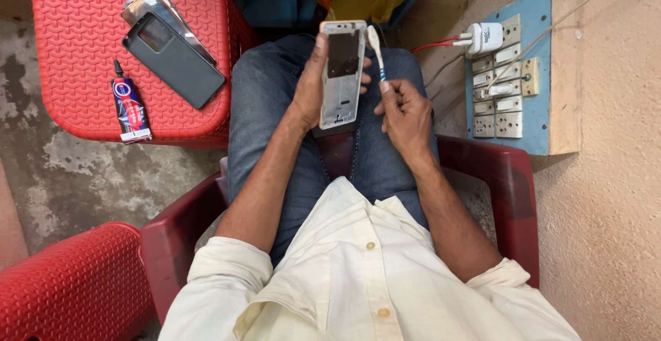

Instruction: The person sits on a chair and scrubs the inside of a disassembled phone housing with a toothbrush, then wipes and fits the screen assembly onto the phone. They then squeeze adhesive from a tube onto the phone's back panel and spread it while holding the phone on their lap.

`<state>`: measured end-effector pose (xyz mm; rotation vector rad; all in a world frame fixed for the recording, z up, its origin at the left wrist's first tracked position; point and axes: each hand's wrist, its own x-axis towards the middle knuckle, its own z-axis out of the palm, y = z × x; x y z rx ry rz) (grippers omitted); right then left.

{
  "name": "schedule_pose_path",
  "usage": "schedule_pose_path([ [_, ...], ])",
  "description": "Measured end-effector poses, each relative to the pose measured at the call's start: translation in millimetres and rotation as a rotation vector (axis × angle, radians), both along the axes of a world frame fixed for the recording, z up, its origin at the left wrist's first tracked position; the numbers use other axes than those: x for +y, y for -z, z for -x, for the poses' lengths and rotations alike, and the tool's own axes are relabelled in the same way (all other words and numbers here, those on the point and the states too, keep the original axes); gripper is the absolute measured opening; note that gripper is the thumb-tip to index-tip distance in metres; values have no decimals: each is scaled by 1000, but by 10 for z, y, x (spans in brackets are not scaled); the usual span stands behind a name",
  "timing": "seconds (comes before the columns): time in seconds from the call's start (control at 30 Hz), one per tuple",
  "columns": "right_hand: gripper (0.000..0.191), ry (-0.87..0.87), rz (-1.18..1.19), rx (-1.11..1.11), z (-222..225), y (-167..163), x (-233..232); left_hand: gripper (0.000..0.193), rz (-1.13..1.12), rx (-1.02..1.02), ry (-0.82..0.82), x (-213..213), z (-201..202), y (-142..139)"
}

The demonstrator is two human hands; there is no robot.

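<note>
The floor point(62, 169) is rough, stained grey concrete on the left, and a sandy plastered wall point(606, 210) rises on the right, carrying a blue board of switches and sockets point(509, 72) with a white charger point(485, 38) plugged in at its far end. On the far left stands a red plastic stool point(89, 93) with a woven pattern, serving as a counter; on it lie a dark phone back cover point(175, 62), a shiny sheet point(148, 3) partly under the cover, and a small glue tube point(129, 107) near its front edge. Another red stool point(69, 286) shows at the near left. The person sits in a dark red plastic chair point(509, 189), in blue jeans and a cream shirt. Over the lap, the left hand point(313, 83) is wrapped around the left side of a phone frame point(342, 72), held upright with its inner face up: a pale silver body with a dark rectangular patch in the far half and small cut-outs below. The right hand point(406, 110) pinches a white toothbrush point(375, 52) with a blue grip, its head lying just beside the frame's far right edge.
</note>
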<state>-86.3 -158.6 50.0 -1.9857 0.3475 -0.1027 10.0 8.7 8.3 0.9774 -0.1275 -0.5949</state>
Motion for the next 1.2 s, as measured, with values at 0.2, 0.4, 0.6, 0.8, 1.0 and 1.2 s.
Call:
schedule_pose_path([
  [0.2,25,-108,-18,70,25,-14,56,94,173,79,-192,90,-58,-32],
  [0.4,25,-133,-2,102,15,-17,51,90,297,115,-292,165,-145,-58],
  [0.6,23,-148,26,196,13,1,32,96,299,57,-397,253,-203,-37],
  [0.8,23,-218,77,117,8,45,13,94,314,48,-581,406,-291,-15],
  [1.0,21,-339,56,141,27,41,-20,90,342,59,-625,483,-315,-18],
  [1.2,21,-228,-38,288,40,20,1,91,351,49,-587,462,-304,-21],
])
